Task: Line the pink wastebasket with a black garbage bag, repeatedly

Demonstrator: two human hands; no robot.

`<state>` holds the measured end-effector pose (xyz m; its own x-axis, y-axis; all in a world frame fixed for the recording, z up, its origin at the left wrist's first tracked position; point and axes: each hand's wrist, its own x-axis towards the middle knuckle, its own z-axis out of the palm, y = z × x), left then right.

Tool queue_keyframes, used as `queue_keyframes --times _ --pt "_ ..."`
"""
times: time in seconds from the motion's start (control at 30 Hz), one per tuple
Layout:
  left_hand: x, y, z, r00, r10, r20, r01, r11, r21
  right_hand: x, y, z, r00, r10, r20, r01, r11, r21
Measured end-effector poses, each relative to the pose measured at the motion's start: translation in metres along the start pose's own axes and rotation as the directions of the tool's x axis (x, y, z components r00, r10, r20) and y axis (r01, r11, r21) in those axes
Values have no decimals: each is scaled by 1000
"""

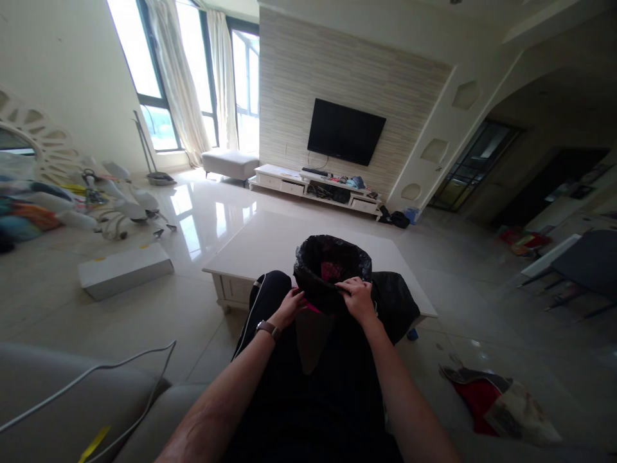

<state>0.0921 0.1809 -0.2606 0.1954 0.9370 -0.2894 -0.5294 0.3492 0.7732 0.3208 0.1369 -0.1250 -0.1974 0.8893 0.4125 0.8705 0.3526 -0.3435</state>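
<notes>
A black plastic bag (308,263) lines a round bin between my knees, its rim folded outward and its mouth facing up. Something pink (330,270) shows inside. At the bin's near left side, my left hand (289,307) has its fingers closed on the bag's edge, where a strip of bright pink is exposed below. My right hand (357,299) pinches the black rim on the near right, thumb and fingers over the fold. A watch with a brown strap (268,330) sits on my left wrist.
Beyond the bin stands a low white table (255,244). A long white box (126,270) lies on the floor to the left. On the right floor is a red and beige bag (496,405). A sofa (72,386) with a white cable (96,368) is at the near left.
</notes>
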Motion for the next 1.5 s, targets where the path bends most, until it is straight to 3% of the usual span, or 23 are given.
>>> queue_keyframes --times 0.17,0.33,0.63,0.93,1.17,1.3,1.5 --pt "3 -4 4 999 -34 -30 35 998 43 1 7 -14 1000 11 -23 -12 999 -53" --pt "4 -8 7 998 -14 -55 17 999 49 -1 7 -11 999 19 -51 -21 999 -45" --pt "-5 2 8 995 32 95 -23 995 -93 -2 17 -9 975 123 -183 -147 981 -124" --pt "-6 8 5 992 -18 126 42 981 -190 -4 8 0 981 172 -94 -172 985 2" --pt "-9 11 5 988 -43 147 74 974 -214 6 29 10 972 134 -192 -111 986 123" --pt "-10 12 4 987 -71 141 101 970 -219 11 38 12 960 182 -211 -163 981 108" --pt "-8 9 7 993 -44 112 68 974 -217 2 14 16 934 212 -288 -228 973 -21"
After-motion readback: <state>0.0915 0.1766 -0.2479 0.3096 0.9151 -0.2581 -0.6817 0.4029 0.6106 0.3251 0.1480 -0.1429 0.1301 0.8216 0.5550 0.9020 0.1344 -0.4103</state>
